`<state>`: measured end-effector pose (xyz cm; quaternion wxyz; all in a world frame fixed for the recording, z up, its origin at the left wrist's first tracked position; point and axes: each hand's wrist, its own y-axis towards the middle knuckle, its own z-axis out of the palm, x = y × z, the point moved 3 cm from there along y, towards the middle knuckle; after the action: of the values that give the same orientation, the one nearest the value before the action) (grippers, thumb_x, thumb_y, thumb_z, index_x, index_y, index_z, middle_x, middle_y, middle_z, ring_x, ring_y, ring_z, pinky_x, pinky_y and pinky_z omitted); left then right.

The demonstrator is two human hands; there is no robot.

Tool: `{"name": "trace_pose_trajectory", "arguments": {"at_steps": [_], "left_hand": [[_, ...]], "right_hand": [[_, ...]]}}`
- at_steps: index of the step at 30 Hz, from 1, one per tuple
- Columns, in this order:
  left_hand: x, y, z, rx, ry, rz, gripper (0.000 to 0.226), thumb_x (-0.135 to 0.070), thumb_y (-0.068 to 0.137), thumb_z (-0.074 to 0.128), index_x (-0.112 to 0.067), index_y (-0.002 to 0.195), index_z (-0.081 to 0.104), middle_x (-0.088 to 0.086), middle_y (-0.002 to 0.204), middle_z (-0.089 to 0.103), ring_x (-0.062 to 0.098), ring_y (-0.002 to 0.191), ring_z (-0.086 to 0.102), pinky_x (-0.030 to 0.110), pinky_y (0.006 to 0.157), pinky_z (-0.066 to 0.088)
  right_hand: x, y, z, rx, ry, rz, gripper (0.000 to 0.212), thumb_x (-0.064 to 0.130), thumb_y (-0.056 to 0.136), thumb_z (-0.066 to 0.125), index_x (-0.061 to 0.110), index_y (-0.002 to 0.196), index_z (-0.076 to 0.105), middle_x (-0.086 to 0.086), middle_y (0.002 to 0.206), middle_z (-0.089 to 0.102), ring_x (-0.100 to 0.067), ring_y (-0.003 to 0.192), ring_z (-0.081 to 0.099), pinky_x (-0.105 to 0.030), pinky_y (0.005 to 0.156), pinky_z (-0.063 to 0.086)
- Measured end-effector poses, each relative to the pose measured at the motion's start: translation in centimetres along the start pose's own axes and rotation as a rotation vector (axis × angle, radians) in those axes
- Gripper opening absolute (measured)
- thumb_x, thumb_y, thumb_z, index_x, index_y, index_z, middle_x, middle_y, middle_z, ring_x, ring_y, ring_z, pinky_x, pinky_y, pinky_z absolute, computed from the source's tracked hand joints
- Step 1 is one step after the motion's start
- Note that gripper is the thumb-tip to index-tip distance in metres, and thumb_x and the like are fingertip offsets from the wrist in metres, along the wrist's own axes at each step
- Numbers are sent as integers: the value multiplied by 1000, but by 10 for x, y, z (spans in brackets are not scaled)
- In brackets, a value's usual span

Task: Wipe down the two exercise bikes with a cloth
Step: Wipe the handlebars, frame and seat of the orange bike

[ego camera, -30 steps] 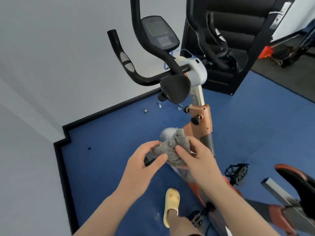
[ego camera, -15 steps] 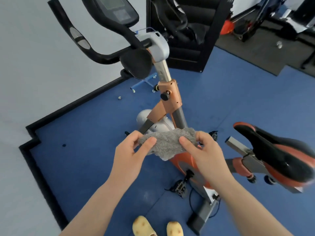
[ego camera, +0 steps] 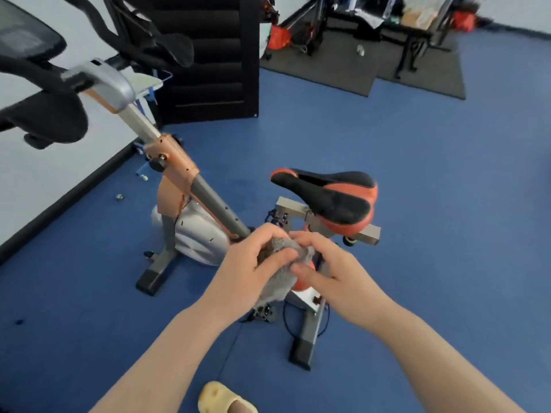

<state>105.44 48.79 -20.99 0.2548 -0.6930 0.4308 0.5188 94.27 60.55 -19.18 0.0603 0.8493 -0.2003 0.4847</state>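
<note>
An orange and grey exercise bike (ego camera: 190, 210) stands on the blue floor in front of me, its black and red saddle (ego camera: 331, 193) to the right and its black handlebars (ego camera: 44, 93) at upper left. A grey cloth (ego camera: 277, 278) is bunched between my hands above the bike's frame. My left hand (ego camera: 253, 266) grips the cloth from the left with curled fingers. My right hand (ego camera: 325, 272) pinches it from the right. A second black machine (ego camera: 208, 55) stands behind, against the wall.
A white wall with a black skirting (ego camera: 59, 201) runs along the left. Dark mats (ego camera: 357, 70), black stands and clutter fill the back right. Small loose parts (ego camera: 119, 197) lie on the floor near the wall. My yellow slipper (ego camera: 223, 399) shows at the bottom.
The view has swung right and the saddle now sits centre frame. The cloth, spread between my hands half a second ago, is now bunched up with my hands close together.
</note>
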Motion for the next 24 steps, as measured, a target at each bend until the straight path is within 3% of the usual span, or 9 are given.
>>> {"name": "trace_pose_trajectory", "arguments": {"at_steps": [3,5,9,12,14,16,18,20,24], "left_hand": [[-28,6,68,72,18,52,11,-40,91,60,-31,96,61,-15,84,63,4,83,58,16,75,42],[-44,8,115,78,12,63,11,-35,92,63,-25,95,61,-11,83,63,-1,81,56,11,72,41],[-67,12,205,158,-11,40,20,-42,89,61,-23,92,58,-3,83,62,12,80,60,25,71,45],[-82,17,259,193,-62,20,24,-44,88,59,-21,93,59,-5,84,64,9,79,60,21,69,45],[-91,19,288,242,-112,-16,25,-46,91,56,-22,96,61,-10,85,65,5,80,61,17,70,44],[-102,23,316,321,-224,-64,28,-46,94,55,-20,100,63,-12,85,65,6,81,60,19,72,46],[-111,31,338,359,-330,-130,31,-42,91,54,-15,102,63,-3,85,65,11,80,61,27,71,50],[-118,41,353,346,-351,-156,32,-40,88,57,-12,102,64,3,85,67,15,77,64,28,66,53],[-119,69,374,236,-284,-152,9,-25,95,61,-17,98,65,4,84,71,12,71,66,21,55,50]], "right_hand": [[-34,-51,-52,-84,-69,54,16,38,87,67,37,97,55,19,98,62,-4,88,58,-30,81,49],[-58,-87,-87,-145,-110,110,20,44,84,68,33,88,52,13,87,63,-4,75,56,-31,71,48],[-106,-153,-145,-262,-135,160,20,45,82,70,31,83,56,12,77,63,-10,71,57,-29,67,48],[-134,-191,-178,-325,-113,185,12,38,88,66,35,81,56,15,76,63,-8,67,56,-23,62,46],[-147,-210,-196,-360,-109,187,15,32,91,62,38,80,55,17,78,62,-5,72,56,-19,64,44],[-158,-225,-215,-439,-150,183,13,28,92,61,39,87,59,22,88,61,1,89,53,-12,75,39],[-166,-233,-232,-531,-171,176,13,30,92,62,35,104,63,25,105,56,5,107,47,-6,84,34],[-173,-236,-242,-579,-119,188,21,38,90,61,36,111,60,26,110,53,5,112,47,-6,85,35],[-188,-238,-247,-650,-65,242,31,63,75,61,41,90,46,26,98,51,4,101,49,-10,77,39]]}}
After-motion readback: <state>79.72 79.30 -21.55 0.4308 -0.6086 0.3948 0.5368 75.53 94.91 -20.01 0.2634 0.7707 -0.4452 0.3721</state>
